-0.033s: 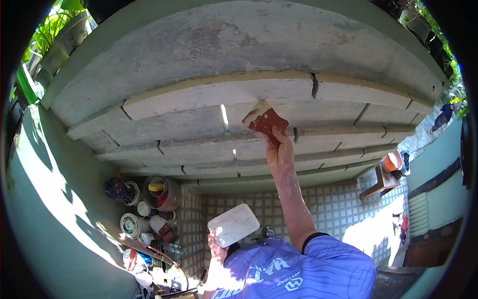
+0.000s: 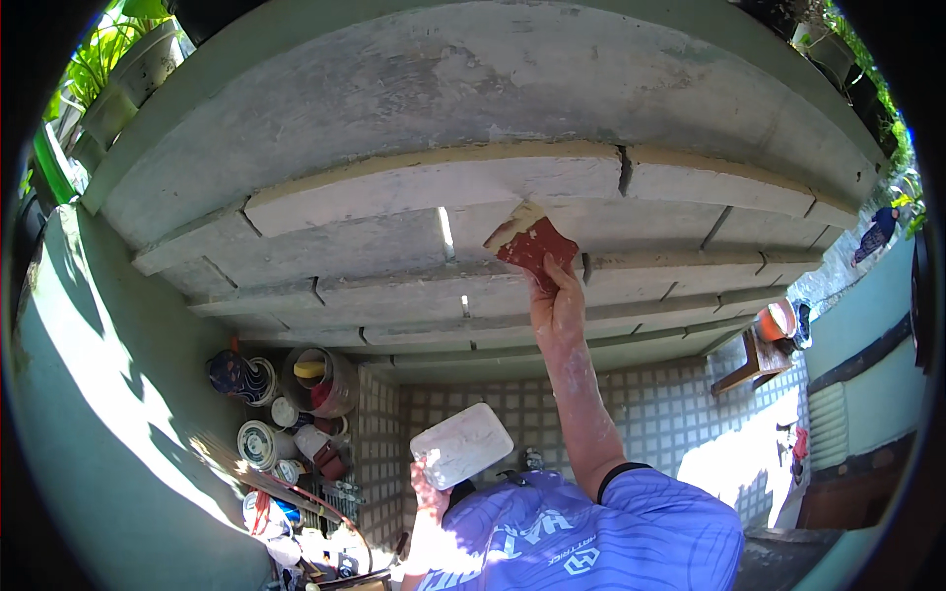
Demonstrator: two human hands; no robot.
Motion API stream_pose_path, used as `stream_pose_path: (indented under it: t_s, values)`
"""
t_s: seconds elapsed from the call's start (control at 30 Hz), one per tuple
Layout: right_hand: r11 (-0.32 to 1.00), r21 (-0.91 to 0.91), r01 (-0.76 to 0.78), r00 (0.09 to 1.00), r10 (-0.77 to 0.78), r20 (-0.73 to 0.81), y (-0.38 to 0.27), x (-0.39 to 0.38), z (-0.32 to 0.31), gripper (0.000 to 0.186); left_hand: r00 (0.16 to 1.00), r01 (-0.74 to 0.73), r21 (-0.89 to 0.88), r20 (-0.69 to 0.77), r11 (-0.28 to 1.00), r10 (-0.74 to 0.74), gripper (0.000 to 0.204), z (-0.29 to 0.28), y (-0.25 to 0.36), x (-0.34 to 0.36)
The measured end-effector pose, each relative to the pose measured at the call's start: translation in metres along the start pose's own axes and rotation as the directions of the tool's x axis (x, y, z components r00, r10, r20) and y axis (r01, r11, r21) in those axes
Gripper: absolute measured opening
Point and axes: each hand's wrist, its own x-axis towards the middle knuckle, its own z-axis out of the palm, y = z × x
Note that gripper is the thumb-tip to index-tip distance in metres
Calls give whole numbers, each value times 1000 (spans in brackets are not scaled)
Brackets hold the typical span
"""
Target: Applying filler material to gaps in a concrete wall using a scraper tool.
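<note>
The right hand pinched a red-brown scraper, its thumb laid on the near face and the other fingers mostly hidden behind. The scraper was tilted, its far edge coated with pale paste, and stood at the slabbed wall just below the top ledge; whether that edge touched the surface could not be told. A narrow bright slot showed to its left. The left hand, lower and nearer the body, gripped the near left corner of a white rectangular tub, which was smeared with white and well apart from the scraper. White smears marked the right forearm below a purple shirt sleeve. Far to the left, buckets crowded beside the green side wall; to the right, a wooden stool bore an orange bucket above the tiled floor.
</note>
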Motion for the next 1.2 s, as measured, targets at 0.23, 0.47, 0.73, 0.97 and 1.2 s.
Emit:
stream_pose_path:
  t_s: [0.23,0.47,0.73,0.97,1.2]
  values:
    - [288,-641,712,551,-795,254,-6,30,8,39,999,6,-30,-44,1000,-8,53,-10,7,-1]
    - [-406,-592,696,494,-328,805,72,58,-37,75,999,52,-9,3,999,-52,55,1,15,-6]
    - [-421,-621,661,316,-594,740,17,40,-6,76,991,33,-50,131,998,-26,59,-30,5,4]
    - [-373,-610,700,470,-403,785,57,57,0,84,993,69,-129,99,989,-56,53,-16,5,11]
    - [-272,-620,736,389,-580,716,10,33,13,78,993,17,66,114,998,-24,53,-36,1,15]
